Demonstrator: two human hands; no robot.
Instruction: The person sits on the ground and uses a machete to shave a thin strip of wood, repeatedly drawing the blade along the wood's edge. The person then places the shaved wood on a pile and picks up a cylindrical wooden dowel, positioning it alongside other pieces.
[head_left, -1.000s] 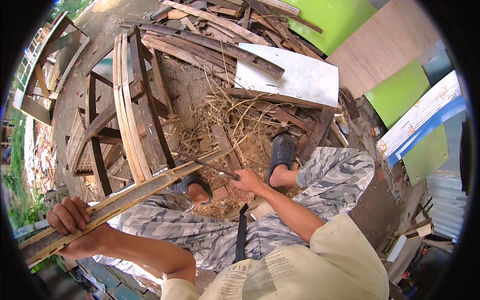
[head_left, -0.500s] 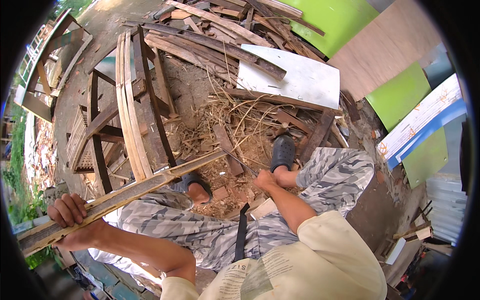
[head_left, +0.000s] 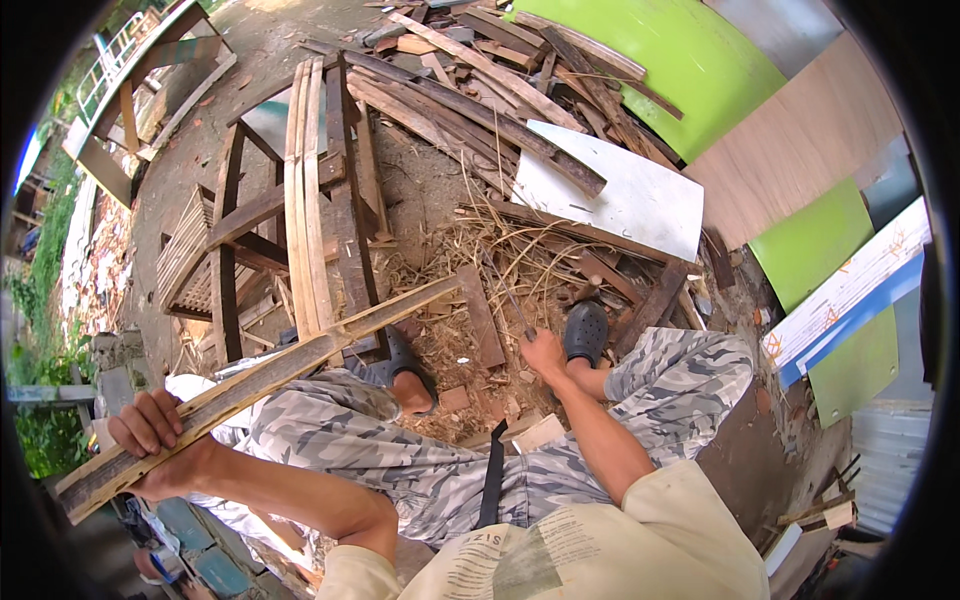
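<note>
My left hand point(head_left: 155, 440) is wrapped round the near end of a long split wooden strip point(head_left: 270, 392), grey along its middle with pale yellow edges. The strip slants up over my left thigh, and its far tip lies above the ground between my feet. My right hand point(head_left: 543, 355) is closed on the handle of a thin, long-bladed knife point(head_left: 508, 300), whose blade points away from me over shavings. The blade is apart from the strip. Most of the handle is hidden by my fingers.
A dark wooden frame point(head_left: 350, 220) with pale strips point(head_left: 305, 200) leaning on it stands to the left. Ahead lie piled timber point(head_left: 470, 110), a white board point(head_left: 610, 185) and dry shavings point(head_left: 440, 250). Green panels point(head_left: 690, 60) and a plywood sheet point(head_left: 800, 140) lie to the right.
My right hand has moved outward, and the knife blade has swung away from the strip's tip to point more forward. The left hand still grips the strip. The whole view has shifted slightly.
</note>
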